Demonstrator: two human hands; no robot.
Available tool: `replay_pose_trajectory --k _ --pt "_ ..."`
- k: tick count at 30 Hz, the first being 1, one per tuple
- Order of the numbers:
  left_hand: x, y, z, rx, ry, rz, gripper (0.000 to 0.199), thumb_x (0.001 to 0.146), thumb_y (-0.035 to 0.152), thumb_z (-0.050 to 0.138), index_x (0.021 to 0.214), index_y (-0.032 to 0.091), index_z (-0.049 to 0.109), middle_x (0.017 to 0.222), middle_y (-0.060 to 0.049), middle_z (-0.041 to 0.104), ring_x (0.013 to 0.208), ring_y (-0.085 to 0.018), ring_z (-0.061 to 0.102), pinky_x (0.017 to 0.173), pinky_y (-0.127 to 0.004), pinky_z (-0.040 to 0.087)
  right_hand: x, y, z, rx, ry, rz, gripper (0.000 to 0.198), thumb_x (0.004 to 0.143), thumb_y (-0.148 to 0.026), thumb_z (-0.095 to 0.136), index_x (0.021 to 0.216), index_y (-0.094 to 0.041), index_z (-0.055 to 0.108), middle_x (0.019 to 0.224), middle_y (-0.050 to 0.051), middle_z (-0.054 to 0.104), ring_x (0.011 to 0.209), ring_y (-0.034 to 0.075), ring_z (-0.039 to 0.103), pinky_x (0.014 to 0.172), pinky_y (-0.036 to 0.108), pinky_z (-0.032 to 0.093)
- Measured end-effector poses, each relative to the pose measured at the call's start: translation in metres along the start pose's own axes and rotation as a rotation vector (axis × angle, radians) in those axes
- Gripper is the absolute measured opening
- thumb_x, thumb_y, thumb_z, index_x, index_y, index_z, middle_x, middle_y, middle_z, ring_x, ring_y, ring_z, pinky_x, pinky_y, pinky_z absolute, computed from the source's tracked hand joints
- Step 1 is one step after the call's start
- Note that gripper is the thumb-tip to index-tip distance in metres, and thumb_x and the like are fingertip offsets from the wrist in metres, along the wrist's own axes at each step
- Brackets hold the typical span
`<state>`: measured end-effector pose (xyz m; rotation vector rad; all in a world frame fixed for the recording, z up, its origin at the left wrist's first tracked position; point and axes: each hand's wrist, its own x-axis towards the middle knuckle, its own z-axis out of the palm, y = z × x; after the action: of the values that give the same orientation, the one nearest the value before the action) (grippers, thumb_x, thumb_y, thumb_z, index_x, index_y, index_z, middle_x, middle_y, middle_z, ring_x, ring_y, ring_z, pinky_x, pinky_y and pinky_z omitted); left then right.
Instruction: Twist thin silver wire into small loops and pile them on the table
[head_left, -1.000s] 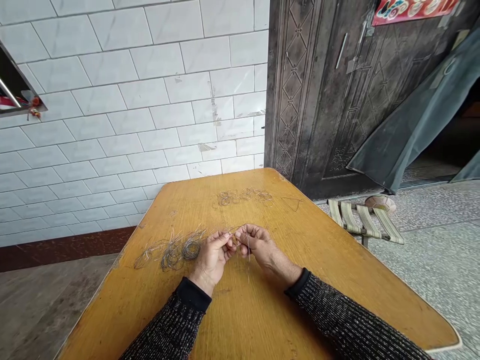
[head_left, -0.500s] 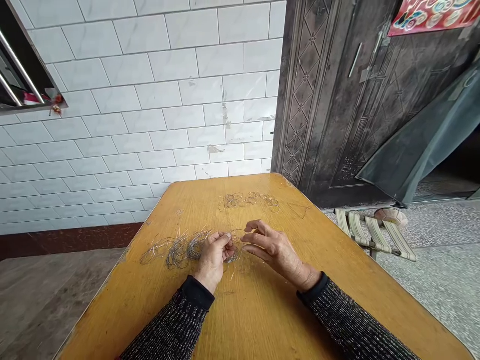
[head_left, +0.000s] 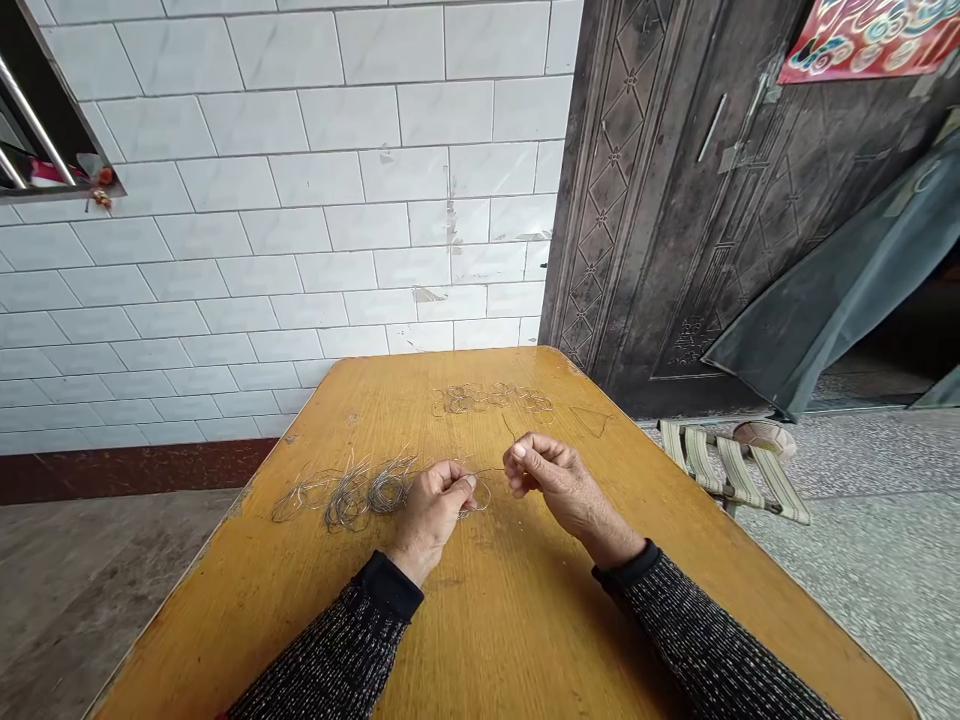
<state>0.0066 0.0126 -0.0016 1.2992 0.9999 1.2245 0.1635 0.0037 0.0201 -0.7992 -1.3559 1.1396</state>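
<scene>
Between my two hands runs a thin wire (head_left: 491, 470). My left hand (head_left: 433, 510) is closed, pinching it between thumb and forefinger, and a small loop of wire hangs just right of those fingers. My right hand (head_left: 551, 480) grips the wire with its fingertips a short way to the right; a free end sticks up above them. Beside my left hand lie a silvery coil of wire (head_left: 388, 487) and a darker coil (head_left: 346, 500), with a looser tangle (head_left: 300, 495) farther left. Some wire behind my left hand is partly hidden.
Several thin wire rings (head_left: 491, 398) lie toward the far end of the wooden table (head_left: 480, 640). A bent triangular wire (head_left: 592, 420) is to their right. A strap-seated folding stool (head_left: 739, 470) stands right of the table, near a ball (head_left: 765, 438). A tiled wall rises behind.
My right hand's fingers, spread before, have closed on the wire, and that hand has turned. The left hand has rolled a little over its grip. The view has shifted slightly.
</scene>
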Motion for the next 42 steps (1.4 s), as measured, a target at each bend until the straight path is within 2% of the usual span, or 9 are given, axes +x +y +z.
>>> replay_pose_trajectory --k 5,9,13,16,19,23,27,33,42 --pt "-0.003 0.001 0.002 0.127 -0.062 0.063 0.010 0.067 0.022 0.055 0.058 0.016 0.054 0.052 0.001 0.052 0.050 -0.011 0.048 0.053 -0.022 0.036 0.002 -0.001 -0.001 -0.010 0.060 -0.011 0.021 0.070 -0.036 0.063 0.067 -0.017 0.054 0.049 -0.004 0.052 0.041 0.006 0.042 0.040 0.019 0.033" --pt "-0.005 0.003 0.003 0.233 -0.097 0.102 0.011 0.069 0.022 0.053 0.060 0.017 0.054 0.053 0.001 0.052 0.051 -0.012 0.048 0.053 -0.023 0.036 0.002 0.001 -0.007 -0.211 0.059 -0.018 0.022 0.072 -0.035 0.060 0.086 -0.017 0.061 0.047 -0.004 0.050 0.041 0.008 0.042 0.039 0.020 0.033" --pt "-0.006 0.006 0.001 0.356 -0.151 0.151 0.011 0.070 0.022 0.053 0.061 0.017 0.055 0.053 0.001 0.052 0.051 -0.012 0.047 0.051 -0.022 0.033 0.000 0.000 -0.017 -0.586 -0.052 -0.204 0.024 0.081 -0.030 0.049 0.095 -0.018 0.065 0.059 0.000 0.057 0.053 0.011 0.050 0.052 0.024 0.040" --pt "-0.007 0.009 -0.001 0.390 -0.220 0.191 0.010 0.069 0.020 0.054 0.060 0.017 0.057 0.053 0.001 0.052 0.051 -0.011 0.045 0.051 -0.022 0.032 -0.001 -0.003 -0.025 -0.778 -0.177 -0.344 0.025 0.084 -0.024 0.044 0.097 -0.020 0.065 0.070 0.004 0.061 0.061 0.012 0.053 0.058 0.025 0.041" --pt "-0.005 0.010 -0.002 0.399 -0.294 0.182 0.010 0.069 0.020 0.054 0.060 0.016 0.058 0.053 0.001 0.053 0.050 -0.011 0.045 0.051 -0.022 0.032 -0.002 -0.007 -0.030 -0.822 -0.255 -0.381 0.027 0.086 -0.021 0.041 0.101 -0.020 0.063 0.074 0.004 0.060 0.065 0.013 0.053 0.060 0.025 0.041" --pt "-0.002 0.008 -0.005 0.334 -0.376 0.092 0.010 0.068 0.022 0.055 0.061 0.016 0.058 0.052 0.001 0.053 0.049 -0.010 0.047 0.050 -0.022 0.034 -0.004 -0.013 -0.033 -0.789 -0.327 -0.370 0.031 0.088 -0.022 0.036 0.107 -0.022 0.061 0.070 0.002 0.056 0.064 0.012 0.052 0.061 0.025 0.041" --pt "-0.002 0.008 -0.006 0.280 -0.445 -0.019 0.010 0.068 0.024 0.057 0.062 0.015 0.059 0.050 0.001 0.052 0.047 -0.010 0.047 0.049 -0.022 0.034 -0.006 -0.016 -0.033 -0.846 -0.389 -0.354 0.030 0.089 -0.021 0.037 0.105 -0.022 0.062 0.071 0.002 0.057 0.064 0.012 0.051 0.061 0.025 0.039" --pt "-0.004 0.014 -0.008 0.276 -0.543 -0.087 0.010 0.067 0.023 0.058 0.063 0.014 0.059 0.051 0.001 0.052 0.046 -0.009 0.046 0.050 -0.022 0.035 -0.007 -0.016 -0.028 -1.003 -0.426 -0.463 0.029 0.090 -0.019 0.036 0.097 -0.025 0.064 0.068 0.002 0.056 0.072 0.014 0.047 0.066 0.026 0.035" --pt "-0.005 0.017 -0.007 0.303 -0.546 -0.106 0.009 0.064 0.021 0.061 0.058 0.015 0.058 0.049 0.003 0.051 0.044 -0.008 0.045 0.046 -0.020 0.033 -0.004 -0.002 -0.019 -1.225 -0.361 -0.582 0.030 0.088 -0.015 0.039 0.081 -0.022 0.067 0.066 0.004 0.054 0.069 0.015 0.043 0.062 0.025 0.032"
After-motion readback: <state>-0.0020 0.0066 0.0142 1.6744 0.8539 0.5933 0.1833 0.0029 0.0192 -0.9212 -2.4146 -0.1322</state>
